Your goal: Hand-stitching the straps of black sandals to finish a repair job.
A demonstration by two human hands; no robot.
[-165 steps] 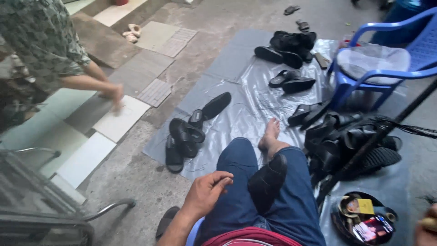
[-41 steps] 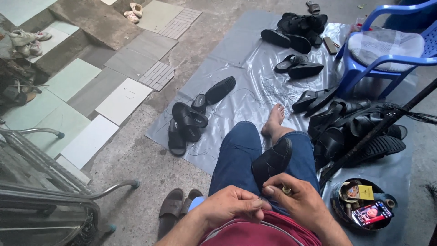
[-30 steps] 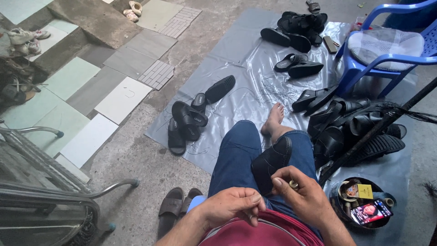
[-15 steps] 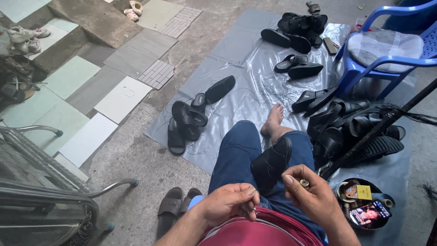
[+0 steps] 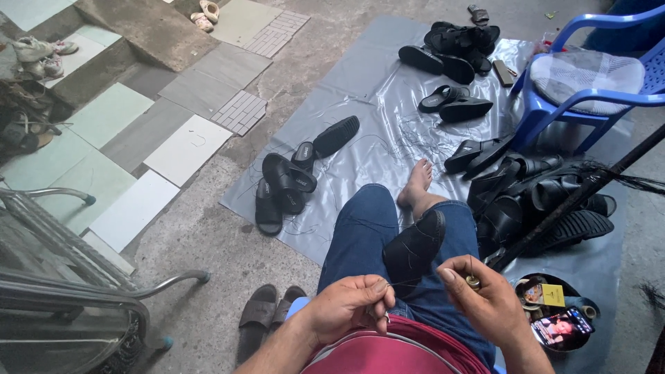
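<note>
— What lay on the left?

— Brown slippers [image 5: 267,312] on the concrete, and black sandals [image 5: 287,183] on the grey plastic sheet [image 5: 374,90].

— And the left hand [image 5: 350,308]?

— Its fingers [image 5: 384,299] were closed, pinching a dark thread [image 5: 415,280] above the lap.

— Where did the thread run?

— Across to the right hand [image 5: 485,301], whose fingers were closed on a small brass-coloured spool [image 5: 473,281]. A black sandal [image 5: 414,246] rested on the jeans between the hands.

— Farther right?

— A round tray of bits [image 5: 554,318] just beside the right hand, a pile of black sandals [image 5: 533,197], and a blue plastic chair [image 5: 589,83].
</note>
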